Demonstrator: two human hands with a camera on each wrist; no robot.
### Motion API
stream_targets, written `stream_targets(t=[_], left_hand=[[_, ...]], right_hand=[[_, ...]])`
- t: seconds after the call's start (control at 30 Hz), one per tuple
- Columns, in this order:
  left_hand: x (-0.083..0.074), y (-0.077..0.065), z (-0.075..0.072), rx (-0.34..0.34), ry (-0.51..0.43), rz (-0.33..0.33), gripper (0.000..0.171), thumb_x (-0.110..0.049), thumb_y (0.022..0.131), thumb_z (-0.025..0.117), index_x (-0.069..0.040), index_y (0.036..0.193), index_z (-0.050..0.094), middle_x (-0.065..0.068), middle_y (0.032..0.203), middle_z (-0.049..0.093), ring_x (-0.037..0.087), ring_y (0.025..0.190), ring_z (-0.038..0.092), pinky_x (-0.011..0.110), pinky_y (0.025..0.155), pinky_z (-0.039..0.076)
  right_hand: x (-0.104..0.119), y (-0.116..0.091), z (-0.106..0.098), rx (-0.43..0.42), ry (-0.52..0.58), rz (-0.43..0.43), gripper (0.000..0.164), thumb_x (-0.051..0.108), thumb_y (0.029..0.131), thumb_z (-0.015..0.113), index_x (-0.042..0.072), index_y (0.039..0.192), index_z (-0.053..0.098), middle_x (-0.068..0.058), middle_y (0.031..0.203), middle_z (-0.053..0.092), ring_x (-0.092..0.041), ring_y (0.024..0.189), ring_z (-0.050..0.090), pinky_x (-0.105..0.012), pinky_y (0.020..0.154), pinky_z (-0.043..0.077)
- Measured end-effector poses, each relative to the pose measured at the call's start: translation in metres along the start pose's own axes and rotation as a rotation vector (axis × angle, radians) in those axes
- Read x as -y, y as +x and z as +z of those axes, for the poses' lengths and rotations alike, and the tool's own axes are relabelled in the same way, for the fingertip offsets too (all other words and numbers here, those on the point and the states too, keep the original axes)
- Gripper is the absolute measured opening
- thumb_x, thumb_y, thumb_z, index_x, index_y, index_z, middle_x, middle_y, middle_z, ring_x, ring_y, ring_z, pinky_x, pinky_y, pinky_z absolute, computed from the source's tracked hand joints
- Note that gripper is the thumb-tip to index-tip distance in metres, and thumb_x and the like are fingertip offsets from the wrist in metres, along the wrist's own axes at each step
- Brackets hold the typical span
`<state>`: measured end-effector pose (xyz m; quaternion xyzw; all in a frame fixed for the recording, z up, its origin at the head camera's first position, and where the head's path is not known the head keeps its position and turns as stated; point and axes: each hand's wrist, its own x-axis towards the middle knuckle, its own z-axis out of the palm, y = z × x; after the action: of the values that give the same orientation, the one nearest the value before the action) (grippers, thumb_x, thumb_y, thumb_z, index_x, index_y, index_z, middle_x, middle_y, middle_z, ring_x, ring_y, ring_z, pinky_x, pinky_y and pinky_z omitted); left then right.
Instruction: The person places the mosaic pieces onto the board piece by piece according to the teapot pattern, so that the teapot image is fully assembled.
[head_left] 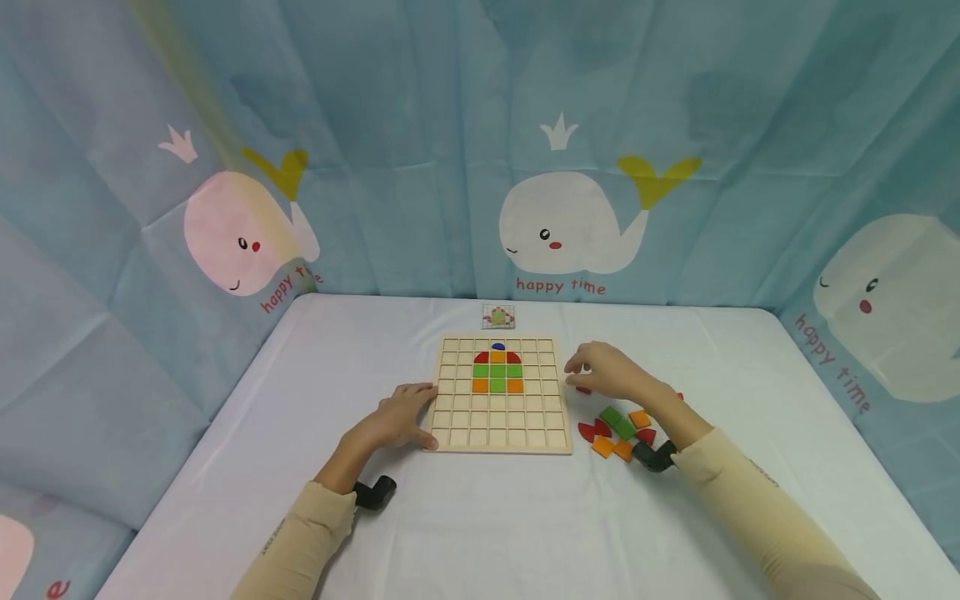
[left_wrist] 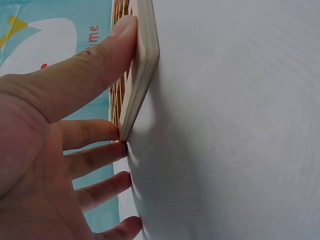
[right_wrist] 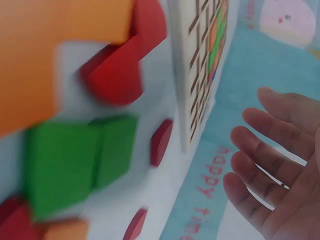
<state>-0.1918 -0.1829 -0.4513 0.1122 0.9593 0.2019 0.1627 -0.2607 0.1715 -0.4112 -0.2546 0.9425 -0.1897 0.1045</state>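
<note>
A pale wooden grid board (head_left: 501, 423) lies on the table, with blue, red, orange and green pieces set in its upper middle cells. My left hand (head_left: 401, 417) rests against the board's left edge; in the left wrist view its thumb (left_wrist: 95, 65) touches the rim and the other fingers are spread. Above the table, just right of the board, my right hand (head_left: 607, 371) has its fingers loosely bent and holds nothing. A red piece (head_left: 583, 389) lies below its fingertips. Several loose pieces lie nearer me, among them a green square (head_left: 624, 427) and an orange square (head_left: 602, 447).
A small pattern card (head_left: 498, 316) lies behind the board. The white table (head_left: 495, 525) meets a blue curtain (head_left: 420, 225) printed with whales at the back and sides. Black wrist devices (head_left: 654, 457) are worn on both wrists.
</note>
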Motion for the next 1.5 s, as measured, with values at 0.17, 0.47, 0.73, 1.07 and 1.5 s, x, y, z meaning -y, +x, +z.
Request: stream_targets(t=[0.17, 0.47, 0.73, 1.07, 1.5], left_hand=[[-0.001, 0.0, -0.001, 0.006, -0.002, -0.003, 0.092, -0.028, 0.073, 0.085, -0.003, 0.148, 0.039, 0.017, 0.156, 0.034, 0.041, 0.144, 0.027, 0.066, 0.11, 0.026], [0.0, 0.002, 0.0, 0.001, -0.005, -0.009, 0.092, -0.028, 0.072, 0.086, -0.003, 0.147, 0.04, 0.016, 0.155, 0.036, 0.04, 0.144, 0.028, 0.065, 0.11, 0.027], [0.0, 0.001, -0.001, 0.002, -0.003, -0.003, 0.092, -0.028, 0.072, 0.085, -0.002, 0.148, 0.039, 0.017, 0.155, 0.035, 0.04, 0.144, 0.028, 0.067, 0.109, 0.027], [0.001, 0.002, 0.001, 0.007, -0.007, -0.008, 0.092, -0.028, 0.072, 0.086, -0.003, 0.148, 0.039, 0.016, 0.156, 0.035, 0.039, 0.144, 0.027, 0.066, 0.11, 0.026], [0.003, 0.003, 0.003, -0.002, 0.002, 0.0, 0.092, -0.028, 0.072, 0.086, -0.004, 0.147, 0.04, 0.016, 0.155, 0.036, 0.04, 0.143, 0.028, 0.066, 0.109, 0.028]], right_hand=[[-0.014, -0.019, 0.001, -0.005, -0.001, 0.024, 0.02, 0.018, 0.088, 0.072, 0.007, 0.104, 0.076, -0.005, 0.097, 0.07, -0.023, 0.093, 0.061, -0.039, 0.084, 0.054], [-0.029, -0.039, 0.011, 0.091, 0.016, 0.077, 0.019, 0.014, 0.084, 0.074, 0.01, 0.102, 0.076, -0.001, 0.098, 0.068, -0.018, 0.091, 0.058, -0.039, 0.086, 0.055], [-0.036, -0.045, 0.017, 0.108, -0.059, 0.035, 0.017, 0.015, 0.08, 0.079, 0.011, 0.096, 0.077, 0.003, 0.091, 0.066, -0.012, 0.08, 0.054, -0.029, 0.076, 0.055], [-0.038, -0.041, 0.015, 0.079, -0.084, 0.067, 0.015, 0.015, 0.083, 0.076, 0.008, 0.097, 0.076, -0.002, 0.096, 0.069, -0.016, 0.086, 0.059, -0.039, 0.086, 0.056], [-0.037, -0.043, 0.015, 0.105, -0.072, 0.119, 0.022, 0.012, 0.079, 0.079, 0.01, 0.101, 0.076, -0.002, 0.1, 0.068, -0.016, 0.088, 0.057, -0.034, 0.083, 0.057]])
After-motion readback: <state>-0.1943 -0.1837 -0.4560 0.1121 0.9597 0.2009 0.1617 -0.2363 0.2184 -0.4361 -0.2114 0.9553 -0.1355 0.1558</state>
